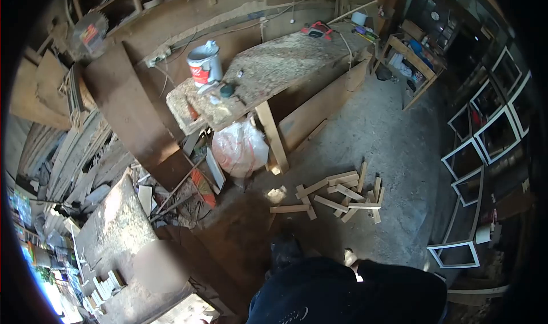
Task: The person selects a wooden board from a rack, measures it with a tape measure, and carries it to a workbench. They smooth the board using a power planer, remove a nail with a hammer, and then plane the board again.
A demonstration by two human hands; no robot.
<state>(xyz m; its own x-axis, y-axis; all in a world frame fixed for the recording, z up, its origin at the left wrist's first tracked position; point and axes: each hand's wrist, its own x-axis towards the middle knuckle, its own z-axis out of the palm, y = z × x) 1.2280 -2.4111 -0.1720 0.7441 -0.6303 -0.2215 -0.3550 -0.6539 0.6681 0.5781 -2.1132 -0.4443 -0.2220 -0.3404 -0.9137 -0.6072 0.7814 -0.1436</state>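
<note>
Neither of my hands shows clearly. My body in dark clothing fills the bottom of the head view, and a small pale patch beside it cannot be made out. On the concrete floor ahead of me lies a loose, criss-crossed pile of short wooden pieces. Beyond it stands a long workbench with a worn, dusty top. A paint bucket with a red label is on its near left part. Toward the far end sits a red and black power tool.
White-edged frames stand along the right side. A small wooden table with clutter is at the back. A filled plastic sack rests by the bench, near scrap wood. At lower left is another work surface, partly covered by a blurred oval.
</note>
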